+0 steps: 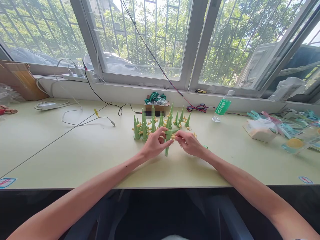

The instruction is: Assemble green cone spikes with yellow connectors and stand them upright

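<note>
My left hand [154, 144] grips a green cone-shaped plastic piece [167, 150] between thumb and fingers, its pointed end downward. Against its side, the closed fingertips of my right hand [189, 143] pinch a small yellow piece [173, 137]. Just beyond both hands stands a cluster of similar green cones [136, 130], points up, many with yellow bits sticking out at the sides. Fingers partly cover the held pieces, so how they join cannot be seen. A few loose yellow bits [189, 128] lie right of the cluster.
Behind the cones sits a small open box [163, 110] with green and clear wrapping. A labelled water bottle [222, 107] stands near the sill. Cables [82, 124] run across the left side. To the right are a white container [260, 130] and plastic packets [287, 128].
</note>
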The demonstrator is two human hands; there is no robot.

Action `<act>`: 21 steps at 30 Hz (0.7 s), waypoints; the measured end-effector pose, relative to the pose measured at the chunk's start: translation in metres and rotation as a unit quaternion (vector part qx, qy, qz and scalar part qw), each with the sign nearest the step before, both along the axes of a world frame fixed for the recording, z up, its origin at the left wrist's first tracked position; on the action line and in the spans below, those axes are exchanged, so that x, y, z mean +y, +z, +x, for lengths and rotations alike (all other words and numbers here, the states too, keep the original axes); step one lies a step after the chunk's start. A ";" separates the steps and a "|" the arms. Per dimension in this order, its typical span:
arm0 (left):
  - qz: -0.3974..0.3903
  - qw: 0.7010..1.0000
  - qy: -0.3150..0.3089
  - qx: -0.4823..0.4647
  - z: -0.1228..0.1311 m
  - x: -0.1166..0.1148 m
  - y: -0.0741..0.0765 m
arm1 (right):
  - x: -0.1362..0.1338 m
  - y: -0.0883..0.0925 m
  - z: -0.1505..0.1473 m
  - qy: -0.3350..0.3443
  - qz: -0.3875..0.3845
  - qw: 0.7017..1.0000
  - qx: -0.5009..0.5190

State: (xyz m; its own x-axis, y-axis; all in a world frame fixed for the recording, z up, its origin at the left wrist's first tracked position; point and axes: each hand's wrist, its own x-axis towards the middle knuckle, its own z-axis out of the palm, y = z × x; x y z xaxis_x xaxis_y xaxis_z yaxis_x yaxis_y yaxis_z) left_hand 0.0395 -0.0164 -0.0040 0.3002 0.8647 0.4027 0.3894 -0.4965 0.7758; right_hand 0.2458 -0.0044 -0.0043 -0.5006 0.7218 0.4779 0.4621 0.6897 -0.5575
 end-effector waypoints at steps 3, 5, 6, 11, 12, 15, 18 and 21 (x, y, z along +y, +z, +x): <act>0.006 1.000 0.003 0.006 0.000 0.000 0.000 | -0.002 0.002 0.000 -0.001 0.004 1.000 -0.004; 0.010 1.000 0.004 0.010 0.000 0.001 -0.001 | -0.003 0.004 0.000 -0.003 0.008 1.000 -0.006; 0.013 1.000 0.005 0.012 0.000 0.001 -0.001 | -0.003 0.004 0.000 -0.005 0.009 1.000 -0.008; 0.032 0.999 0.006 0.022 0.000 0.001 -0.002 | -0.003 0.005 0.000 -0.010 0.011 1.000 -0.011; 0.038 0.999 0.007 0.026 0.000 0.001 -0.001 | -0.003 0.005 0.000 -0.010 0.007 1.000 -0.011; 0.060 0.997 0.012 0.039 0.001 0.000 0.000 | -0.003 0.005 0.000 -0.007 -0.009 1.000 -0.010; 0.075 0.996 0.016 0.048 0.001 -0.001 0.001 | -0.004 0.005 0.000 -0.007 -0.021 1.000 -0.006; 0.077 0.996 0.013 0.047 0.001 -0.001 0.002 | -0.004 0.006 -0.001 -0.010 -0.023 1.000 -0.002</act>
